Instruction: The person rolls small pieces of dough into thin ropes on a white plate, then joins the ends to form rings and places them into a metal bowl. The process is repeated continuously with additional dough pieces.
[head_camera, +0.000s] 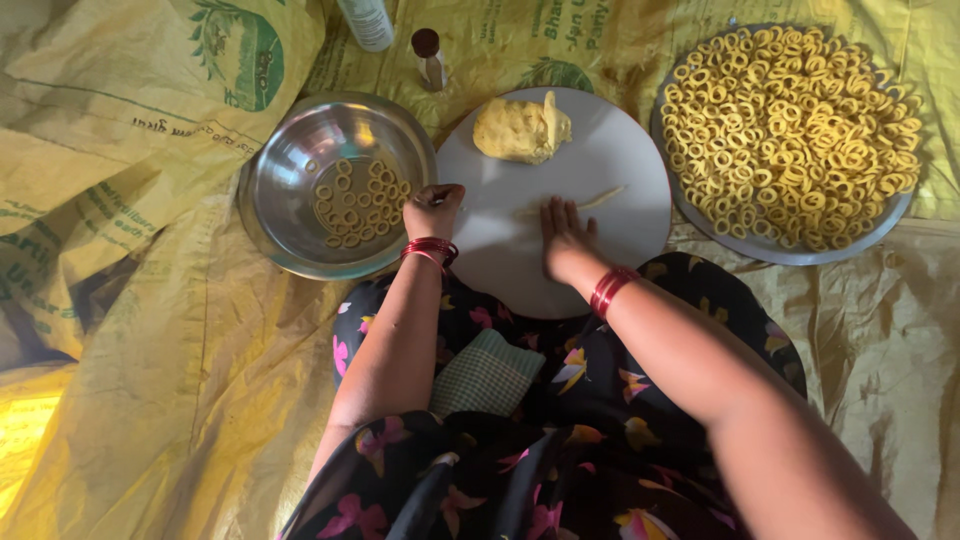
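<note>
Two hands on the board (600, 170): right hand (565, 232) flat, grip released, rolling a thin strip (575, 203) mid-board; left hand (432, 208) clenched at the left edge, contents unclear. Uneven pressure could likely snap the strip

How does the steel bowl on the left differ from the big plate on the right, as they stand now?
The steel bowl is deep and shiny; the big plate is shallow and flat. The steel bowl holds only a small cluster of dough rings; the big plate is heaped almost rim to rim. The left hand is right beside the steel bowl; no hand is near the big plate. Both hold yellow rings.
</note>
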